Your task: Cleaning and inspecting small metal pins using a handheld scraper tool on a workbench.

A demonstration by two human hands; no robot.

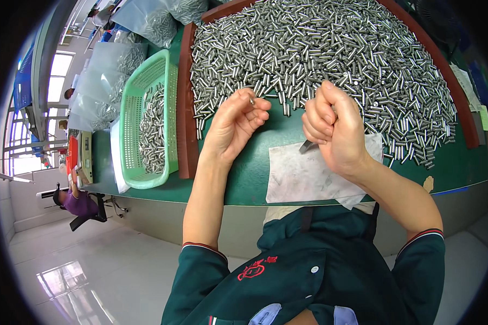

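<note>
My left hand [236,123] is raised over the green table [238,179], fingers curled around a small metal pin [251,99] pinched at the fingertips. My right hand [335,127] is closed in a fist around a dark metal tool [307,146] whose tip sticks out below the palm. Both hands hover just in front of a big heap of short shiny metal pins [331,54] that covers the far side of the table. A white sheet of paper [303,176] lies under the right hand.
A green plastic basket [149,116] with several pins stands at the left, beyond a brown wooden rail [185,108]. Clear bags of pins [146,21] lie behind it. Another person [76,203] sits far left on the shiny white floor.
</note>
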